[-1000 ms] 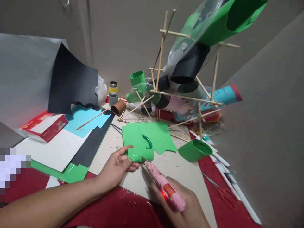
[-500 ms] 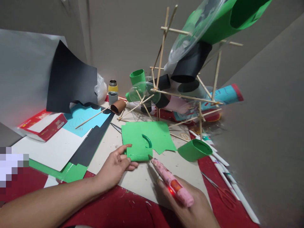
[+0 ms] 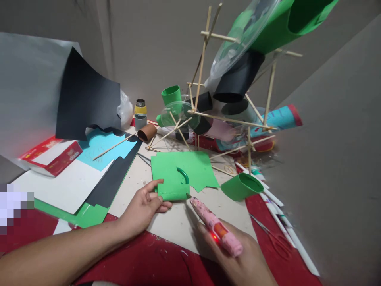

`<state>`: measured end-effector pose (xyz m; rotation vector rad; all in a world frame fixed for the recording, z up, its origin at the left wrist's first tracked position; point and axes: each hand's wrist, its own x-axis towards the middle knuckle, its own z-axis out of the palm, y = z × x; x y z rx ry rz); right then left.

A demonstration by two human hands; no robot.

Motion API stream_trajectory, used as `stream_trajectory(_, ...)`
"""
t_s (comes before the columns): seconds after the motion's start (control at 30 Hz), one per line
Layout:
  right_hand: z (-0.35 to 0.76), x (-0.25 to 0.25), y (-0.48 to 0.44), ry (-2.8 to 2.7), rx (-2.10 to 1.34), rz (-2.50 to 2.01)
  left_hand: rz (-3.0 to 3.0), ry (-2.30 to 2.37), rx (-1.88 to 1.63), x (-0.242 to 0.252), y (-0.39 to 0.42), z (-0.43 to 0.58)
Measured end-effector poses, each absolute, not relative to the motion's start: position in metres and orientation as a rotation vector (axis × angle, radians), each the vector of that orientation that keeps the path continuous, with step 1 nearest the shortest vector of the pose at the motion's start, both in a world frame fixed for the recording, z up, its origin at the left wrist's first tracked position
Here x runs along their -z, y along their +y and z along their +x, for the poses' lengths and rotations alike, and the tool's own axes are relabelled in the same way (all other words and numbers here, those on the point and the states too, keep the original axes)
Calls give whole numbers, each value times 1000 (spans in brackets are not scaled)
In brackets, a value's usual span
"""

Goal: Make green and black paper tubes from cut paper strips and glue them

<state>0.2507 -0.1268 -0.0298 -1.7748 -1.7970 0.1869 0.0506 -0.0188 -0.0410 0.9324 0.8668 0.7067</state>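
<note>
My left hand [image 3: 150,200] pinches the left end of a small piece of green foam sheet [image 3: 174,191], thumb on top and fingers beneath. A thin shiny line runs along that piece near its front edge. In my right hand [image 3: 238,250] is a pink hot glue gun [image 3: 210,216] with a red light lit on its side. Its nozzle points at the right front corner of the piece, touching it or very close. Behind lies a larger green foam sheet [image 3: 199,165] with a dark green tape ring, partly hidden, on it. A green foam tube [image 3: 241,186] lies to the right.
A wheel-like frame of wooden sticks [image 3: 235,119] with green and black tubes rises at the back right. Scissors [image 3: 272,238] lie on the red cloth at right. A red box [image 3: 52,155], blue sheet [image 3: 104,149] and brown tube [image 3: 147,132] are at left.
The whole view has shifted slightly. Both hands keep their holds, and the glue gun's nozzle stays at the right front corner of the green foam piece.
</note>
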Motion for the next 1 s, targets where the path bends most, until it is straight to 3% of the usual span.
stream_trajectory(0.3, 241, 36, -127, -1879, -355, -1772, 937, 862, -711, 42, -19, 51)
stream_trajectory(1.0, 253, 31, -127, -1813, -387, -1844, 940, 860, -712, 43, -19, 50)
